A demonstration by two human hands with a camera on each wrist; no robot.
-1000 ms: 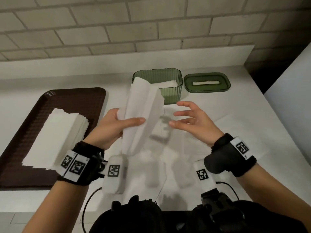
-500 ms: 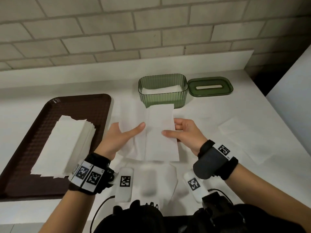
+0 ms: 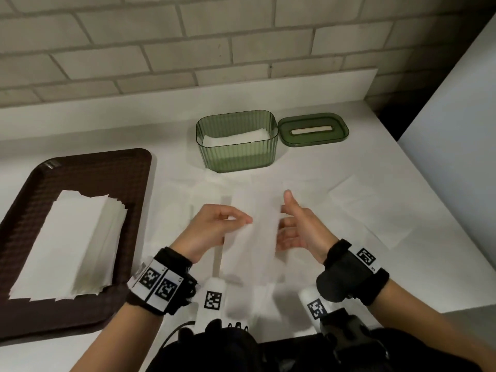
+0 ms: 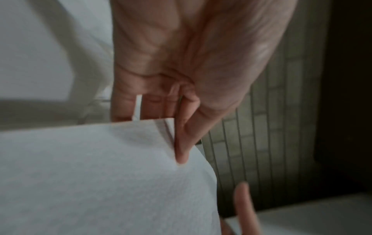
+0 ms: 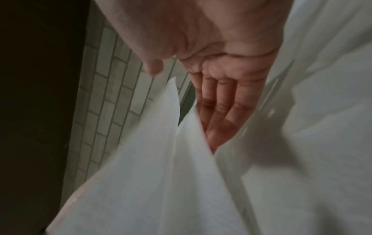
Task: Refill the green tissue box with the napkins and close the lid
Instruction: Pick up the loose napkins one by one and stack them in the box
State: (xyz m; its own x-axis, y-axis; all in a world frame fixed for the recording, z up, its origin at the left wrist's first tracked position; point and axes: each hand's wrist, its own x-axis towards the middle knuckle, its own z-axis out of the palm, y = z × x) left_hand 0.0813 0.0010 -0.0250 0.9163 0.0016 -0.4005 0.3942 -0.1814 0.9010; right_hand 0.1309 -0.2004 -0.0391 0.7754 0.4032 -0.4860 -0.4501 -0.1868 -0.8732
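left hand (image 3: pixel 214 226) pinches folded white paper napkin (image 3: pixel 252 237), right hand (image 3: pixel 300 229) splayed flat alongside; ribbed green plastic tissue box (image 3: pixel 237 151) at 12 o'clock; thin pinch, layers may fan apart.

Green tissue box (image 3: pixel 237 146) open-topped, reachable from above — lid (image 3: pixel 313 129) touching right side, tray (image 3: pixel 80 167) well left.

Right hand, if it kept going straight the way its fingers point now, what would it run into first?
The right hand points leftward, fingers straight, at the folded napkin that the left hand pinches. It would meet that napkin first; its fingertips look already against it, though blur leaves contact unclear.
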